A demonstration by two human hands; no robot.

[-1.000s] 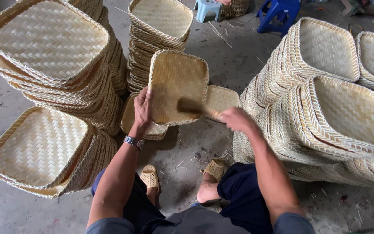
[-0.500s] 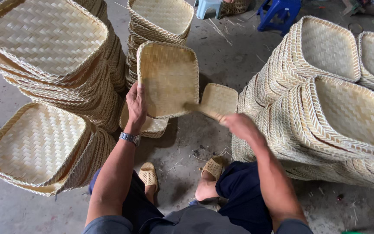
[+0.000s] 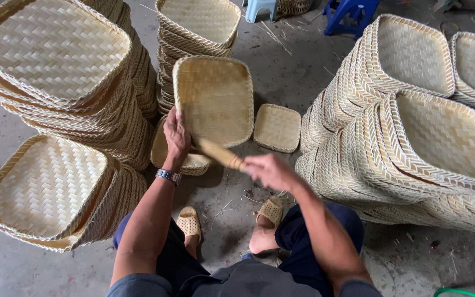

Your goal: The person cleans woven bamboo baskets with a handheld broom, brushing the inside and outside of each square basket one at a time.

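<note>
The left hand (image 3: 177,135) was clamped on the lower left edge of a square woven bamboo tray (image 3: 215,100), thumb over the rim, holding it tilted up on edge above the floor with its inner face turned toward the camera. The right hand (image 3: 269,170) was closed around a short pale stick-like tool (image 3: 219,154), whose far end lay against the tray's lower edge just beside the left hand; its exact kind was hard to make out, since it was blurred. A metal wristwatch (image 3: 168,176) sat on the left wrist, and both forearms reached forward from a seated body, knees apart, with woven sandals (image 3: 189,224) on the feet. Below the held tray lay a smaller flat woven tray (image 3: 276,127) on the grey concrete floor (image 3: 281,71), which was strewn with thin bamboo slivers. Tall stacks of like trays stood close all round: one stack (image 3: 56,60) to the upper left, one (image 3: 45,192) at the lower left, one (image 3: 196,27) behind the held tray, and leaning stacks (image 3: 413,121) on the right, partly cut off by the frame. A blue plastic stool (image 3: 353,14) showed only in part at the top edge.
</note>
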